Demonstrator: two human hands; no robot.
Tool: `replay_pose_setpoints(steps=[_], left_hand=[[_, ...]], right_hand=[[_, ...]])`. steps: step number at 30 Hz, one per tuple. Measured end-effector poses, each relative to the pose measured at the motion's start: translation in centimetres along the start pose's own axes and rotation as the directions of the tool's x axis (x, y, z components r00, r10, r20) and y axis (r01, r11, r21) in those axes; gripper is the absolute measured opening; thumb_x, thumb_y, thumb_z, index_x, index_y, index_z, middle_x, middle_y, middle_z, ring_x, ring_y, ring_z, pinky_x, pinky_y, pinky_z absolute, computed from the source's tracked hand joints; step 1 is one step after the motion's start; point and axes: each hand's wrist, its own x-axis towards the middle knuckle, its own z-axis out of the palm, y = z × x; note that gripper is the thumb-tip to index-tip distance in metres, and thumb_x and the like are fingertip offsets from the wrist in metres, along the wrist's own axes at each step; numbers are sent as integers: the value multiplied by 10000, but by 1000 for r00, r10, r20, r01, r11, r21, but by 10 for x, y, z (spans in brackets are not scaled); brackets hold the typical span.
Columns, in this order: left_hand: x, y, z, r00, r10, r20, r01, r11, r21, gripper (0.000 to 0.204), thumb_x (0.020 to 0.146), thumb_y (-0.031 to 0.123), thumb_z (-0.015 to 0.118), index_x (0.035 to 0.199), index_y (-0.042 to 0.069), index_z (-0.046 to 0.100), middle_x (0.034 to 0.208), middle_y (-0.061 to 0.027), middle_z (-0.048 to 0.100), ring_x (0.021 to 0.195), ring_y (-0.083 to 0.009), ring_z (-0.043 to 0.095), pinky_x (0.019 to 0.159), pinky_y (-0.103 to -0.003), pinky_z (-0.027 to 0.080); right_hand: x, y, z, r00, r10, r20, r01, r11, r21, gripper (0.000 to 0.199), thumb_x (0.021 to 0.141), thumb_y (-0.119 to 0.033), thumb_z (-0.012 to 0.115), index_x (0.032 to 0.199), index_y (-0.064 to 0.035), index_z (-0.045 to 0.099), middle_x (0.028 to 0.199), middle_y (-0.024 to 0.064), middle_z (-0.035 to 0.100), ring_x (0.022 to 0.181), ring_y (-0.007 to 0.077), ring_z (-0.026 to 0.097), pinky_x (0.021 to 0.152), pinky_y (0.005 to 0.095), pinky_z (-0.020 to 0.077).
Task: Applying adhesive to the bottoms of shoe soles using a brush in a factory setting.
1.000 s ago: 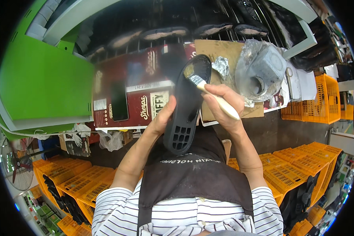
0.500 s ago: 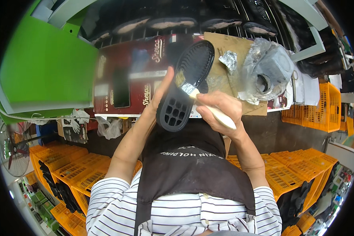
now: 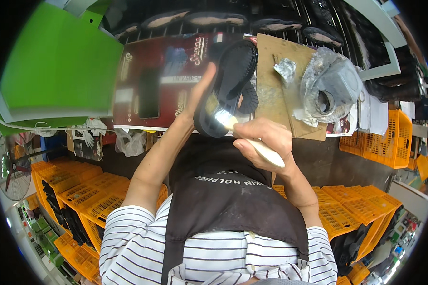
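Observation:
A black shoe sole [image 3: 236, 61] is held up over the bench, inner side facing me, its rim raised all round. My left hand [image 3: 203, 90] is closed round it from the left, thumb stretched along the edge and most fingers hidden behind. My right hand [image 3: 271, 135] grips the pale handle of a flat brush [image 3: 267, 151]. The brush's bristles touch the inside of the sole's near end, under a metal ferrule that shines. Below the held sole, part of another dark ridged sole [image 3: 249, 99] shows.
A plastic-wrapped container [image 3: 342, 80] with a round opening stands on the right, beside crumpled foil [image 3: 285, 70] on brown cardboard [image 3: 267, 57]. A dark rectangle [image 3: 150, 92] lies on the printed red board [image 3: 128, 107]. Shoes line a rack [image 3: 214, 20] behind. Orange crates [image 3: 375, 137] flank me.
The brush has moved from the sole's middle to its near end. The sole has turned and tilted in my left hand; its grid of hollows is no longer plainly visible.

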Motion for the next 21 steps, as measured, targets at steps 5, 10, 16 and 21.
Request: replay_pose_setpoints(steps=[5, 10, 16, 21], left_hand=[[-1, 5, -1, 1000, -18, -6, 18, 999, 43, 641, 984, 539, 323, 1166, -31, 553, 878, -167, 647, 692, -251, 630, 612, -344, 536], [-7, 9, 13, 988, -130, -80, 138, 986, 96, 573, 982, 519, 360, 1088, 17, 616, 875, -119, 665, 702, -191, 644, 635, -322, 533], [-15, 12, 36, 955, -292, 59, 295, 954, -51, 462, 959, 424, 495, 1041, -11, 628, 869, -151, 685, 697, -229, 682, 607, -303, 580], [-19, 16, 46, 897, -432, -93, 428, 902, -64, 293, 926, 313, 601, 1002, 35, 656, 907, -82, 700, 743, -158, 690, 657, -269, 583]], right_hand=[[4, -7, -1, 999, 27, 43, -30, 998, 56, 233, 730, -25, 772, 922, 36, 655, 802, 139, 684, 667, 239, 667, 594, 301, 520], [10, -12, -12, 991, 83, 103, -96, 986, 138, 230, 728, -23, 769, 923, 40, 664, 799, 136, 685, 670, 230, 671, 608, 296, 525], [23, -12, -32, 977, 84, 198, -136, 955, 263, 223, 735, -21, 759, 926, 54, 672, 789, 147, 687, 702, 239, 681, 643, 301, 537], [37, -10, -44, 950, 69, 306, -183, 913, 364, 218, 735, -14, 751, 930, 53, 679, 794, 152, 689, 698, 232, 674, 639, 298, 529]])
